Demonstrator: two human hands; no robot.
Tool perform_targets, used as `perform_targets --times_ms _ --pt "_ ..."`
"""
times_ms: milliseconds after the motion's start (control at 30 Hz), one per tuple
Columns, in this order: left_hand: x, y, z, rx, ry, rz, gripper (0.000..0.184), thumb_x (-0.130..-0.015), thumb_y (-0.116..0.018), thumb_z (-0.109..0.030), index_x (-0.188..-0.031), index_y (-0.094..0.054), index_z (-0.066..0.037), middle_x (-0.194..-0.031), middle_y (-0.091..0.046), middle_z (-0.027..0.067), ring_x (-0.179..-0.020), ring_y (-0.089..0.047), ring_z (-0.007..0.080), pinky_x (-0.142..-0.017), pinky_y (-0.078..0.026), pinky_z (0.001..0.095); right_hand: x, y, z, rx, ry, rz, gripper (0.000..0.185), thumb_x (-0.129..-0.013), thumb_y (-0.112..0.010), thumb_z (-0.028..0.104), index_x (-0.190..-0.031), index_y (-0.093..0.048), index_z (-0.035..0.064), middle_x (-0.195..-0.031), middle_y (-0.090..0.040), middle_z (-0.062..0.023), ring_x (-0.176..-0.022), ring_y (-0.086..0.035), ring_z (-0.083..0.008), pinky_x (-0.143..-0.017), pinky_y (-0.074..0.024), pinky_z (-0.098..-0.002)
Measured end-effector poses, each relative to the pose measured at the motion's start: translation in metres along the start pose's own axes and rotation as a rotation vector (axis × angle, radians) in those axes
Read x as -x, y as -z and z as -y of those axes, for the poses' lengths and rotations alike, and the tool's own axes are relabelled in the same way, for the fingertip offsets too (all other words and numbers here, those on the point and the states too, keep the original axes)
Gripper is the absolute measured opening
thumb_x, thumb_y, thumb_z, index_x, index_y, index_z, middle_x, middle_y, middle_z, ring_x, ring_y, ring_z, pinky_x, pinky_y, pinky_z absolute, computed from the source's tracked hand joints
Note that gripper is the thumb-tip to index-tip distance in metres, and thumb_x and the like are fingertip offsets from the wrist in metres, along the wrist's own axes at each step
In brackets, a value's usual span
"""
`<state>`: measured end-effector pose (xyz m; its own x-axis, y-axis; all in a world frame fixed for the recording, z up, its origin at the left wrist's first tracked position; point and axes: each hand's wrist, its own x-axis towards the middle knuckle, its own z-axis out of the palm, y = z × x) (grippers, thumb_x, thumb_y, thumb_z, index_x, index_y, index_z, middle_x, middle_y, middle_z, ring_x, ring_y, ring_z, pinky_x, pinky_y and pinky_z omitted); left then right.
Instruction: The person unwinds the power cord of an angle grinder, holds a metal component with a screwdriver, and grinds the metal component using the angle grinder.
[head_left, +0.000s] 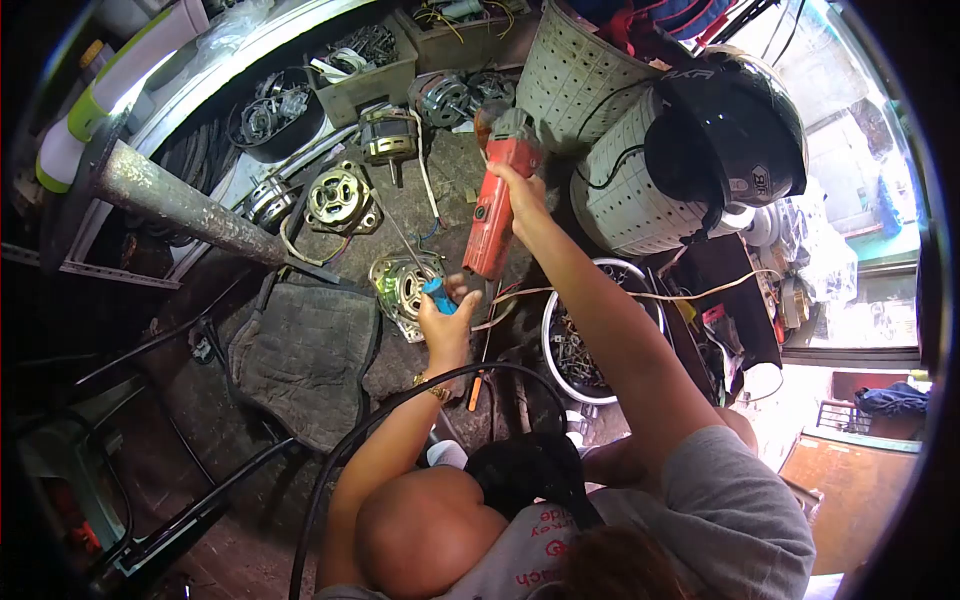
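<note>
My right hand (pixel 522 196) is closed around the body of a red angle grinder (pixel 490 215), its head pointing away from me. My left hand (pixel 447 322) grips a screwdriver (pixel 438 294) by its blue handle, the thin shaft pointing up and left. Just beside and under that hand lies a metal motor cover (pixel 398 290) with slotted openings. Farther off, another round motor (pixel 340 198) sits on the floor, and a motor with an upright shaft (pixel 389 135) stands beyond it with a pale cable. The grinder's disc area is hard to make out.
A white round basin (pixel 549 345) of small metal parts stands at right, near an orange-handled tool (pixel 475 392). Perforated baskets (pixel 610 200) and a black helmet (pixel 730 130) are at upper right. A dark padded seat (pixel 305 350) and a metal post (pixel 190 205) are at left. A black cable (pixel 345 440) loops before me.
</note>
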<state>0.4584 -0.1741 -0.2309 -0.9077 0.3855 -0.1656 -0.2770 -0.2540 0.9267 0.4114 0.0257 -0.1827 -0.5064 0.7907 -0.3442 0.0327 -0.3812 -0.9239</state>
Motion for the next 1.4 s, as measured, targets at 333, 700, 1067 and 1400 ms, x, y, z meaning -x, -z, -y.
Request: perform_targets --times_ms 333,700,1067,1400 --pt "-0.002 -0.010 0.010 -0.215 -0.148 -0.090 0.032 -0.069 -0.077 -0.005 -0.091 -0.053 0.000 -0.079 -0.062 0.0060 -0.069 -0.058 0.0140 -0.065 -0.048 0.0291 0.006 -0.004 -0.013 -0.101 -0.038 -0.051 0.040 -0.064 -0.078 0.024 -0.094 -0.063 0.0024 -0.088 -0.064 -0.0076 -0.077 -0.060 -0.0167 -0.072 -0.0465 -0.0317" --pt "-0.003 0.013 -0.029 -0.285 0.208 0.098 0.018 -0.085 -0.061 -0.016 -0.094 -0.051 -0.004 -0.071 -0.054 0.0016 -0.056 -0.050 0.0111 -0.050 -0.041 0.0259 0.000 0.016 -0.006 0.314 0.139 0.103 0.034 -0.061 -0.078 0.024 -0.085 -0.066 0.0027 -0.078 -0.065 -0.0077 -0.067 -0.061 -0.0159 -0.064 -0.0477 -0.0324" --pt "-0.042 0.036 -0.035 -0.492 0.054 0.229 0.018 -0.092 -0.054 -0.023 -0.094 -0.053 -0.005 -0.059 -0.048 -0.0021 -0.046 -0.044 0.0065 -0.040 -0.034 0.0239 -0.007 0.063 0.026 0.891 0.321 0.312 0.065 -0.057 -0.079 0.037 -0.100 -0.059 -0.0061 -0.095 -0.064 -0.0184 -0.088 -0.063 -0.0271 -0.080 -0.0476 -0.0344" --pt "-0.057 0.045 -0.002 -0.644 -0.167 0.227 0.016 -0.090 -0.056 -0.020 -0.091 -0.054 -0.005 -0.057 -0.047 -0.0014 -0.044 -0.044 0.0075 -0.040 -0.033 0.0252 0.001 0.066 0.028 0.849 0.221 0.375 0.063 -0.057 -0.080 0.033 -0.102 -0.058 -0.0062 -0.096 -0.064 -0.0160 -0.086 -0.062 -0.0229 -0.079 -0.0472 -0.0330"
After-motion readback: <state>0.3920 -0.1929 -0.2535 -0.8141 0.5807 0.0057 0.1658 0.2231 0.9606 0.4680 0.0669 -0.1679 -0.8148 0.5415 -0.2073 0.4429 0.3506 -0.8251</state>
